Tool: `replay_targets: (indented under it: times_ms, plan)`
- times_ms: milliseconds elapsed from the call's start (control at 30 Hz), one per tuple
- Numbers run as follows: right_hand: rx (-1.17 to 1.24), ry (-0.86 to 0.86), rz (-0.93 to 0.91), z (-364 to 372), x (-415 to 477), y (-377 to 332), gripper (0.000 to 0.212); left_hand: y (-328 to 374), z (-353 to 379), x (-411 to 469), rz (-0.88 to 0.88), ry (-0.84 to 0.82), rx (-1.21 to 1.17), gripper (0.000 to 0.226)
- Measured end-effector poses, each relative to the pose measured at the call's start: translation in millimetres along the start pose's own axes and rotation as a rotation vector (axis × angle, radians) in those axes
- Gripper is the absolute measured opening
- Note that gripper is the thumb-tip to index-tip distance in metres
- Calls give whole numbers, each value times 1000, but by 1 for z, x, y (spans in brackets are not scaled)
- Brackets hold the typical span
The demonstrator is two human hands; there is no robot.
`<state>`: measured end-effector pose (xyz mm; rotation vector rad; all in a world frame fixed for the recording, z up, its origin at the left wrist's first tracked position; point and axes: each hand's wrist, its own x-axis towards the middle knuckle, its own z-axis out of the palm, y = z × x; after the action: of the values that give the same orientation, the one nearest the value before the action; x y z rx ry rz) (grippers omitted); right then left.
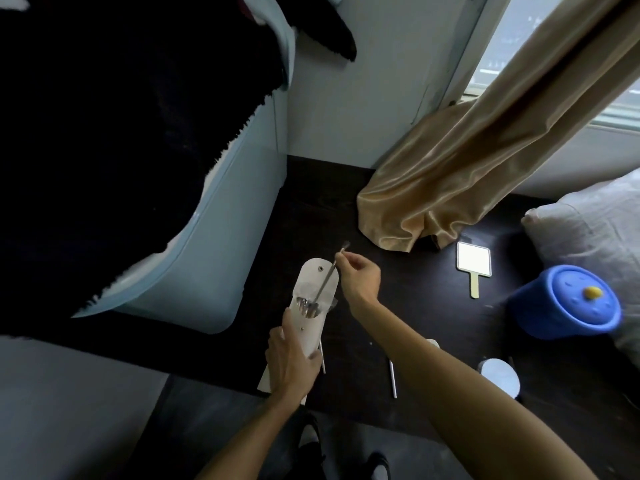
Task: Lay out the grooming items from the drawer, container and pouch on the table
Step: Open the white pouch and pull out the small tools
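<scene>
White faux-leather, the pouch (313,306) lies on the dark table (433,323) at the left of our working area, its flap folded back and its long axis running from the near edge up and slightly to the right. We see the left hand (291,362) clasped around the pouch's lower end, pinning it to the tabletop. From the open mouth, where several more metal tool ends (306,304) show, a slim metal tool (327,277) slants upward to the right along nearly the same axis as the pouch; its small working tip points away from us, its lower end is just at or inside the pocket. The right hand (358,277) pinches the tool near its upper end between thumb and fingertips.

We judge three risks here. A fingertip pinch so high on a thin, smooth shaft may let it pivot or slip, dropping it onto the table or off the near edge. If the lower end snags the pocket, the pull could drag the pouch and spill the remaining tools. A loosened left-hand hold would have the same effect.

Further right, two metal sticks (392,379) lie beside the pouch, roughly parallel to it, apparently already laid out. Beyond the right forearm we note a round white lid or dish (500,377), a hand mirror (473,263) with its handle pointing toward us, and a blue container (568,303) with its lid on, tilted against a grey cushion (595,230); it appears not yet emptied.
</scene>
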<state>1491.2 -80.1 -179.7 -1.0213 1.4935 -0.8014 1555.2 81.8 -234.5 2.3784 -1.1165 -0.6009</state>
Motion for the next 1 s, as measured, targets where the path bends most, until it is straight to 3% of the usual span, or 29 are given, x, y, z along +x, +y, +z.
replay_targets:
  times_ms: [200,400,533,633,767,833,933,1000]
  plan:
    - [-89,-38,4,1,-15,17,20,1,-5,-5,26,54,-6,104]
    - [-603,-143,-118,9,-41,28,22,13,-8,-3,-9,78,-56,101]
    - [-746,-186,-183,11,-51,30,34,17,-11,-1,-2,116,-82,97]
    - [-713,-181,-212,2,-51,23,42,15,-15,-1,-15,111,-109,94]
    - [-532,-57,-278,-8,-40,16,33,10,-16,-3,-8,90,-131,97]
    - [-468,-39,-275,-10,-30,13,41,6,-15,-5,17,74,-128,99]
    - [-329,-135,-139,-10,-15,12,53,-1,-11,-9,79,55,-93,103]
    - [-300,-189,-61,-8,-9,14,49,-6,-7,-10,82,32,-74,106]
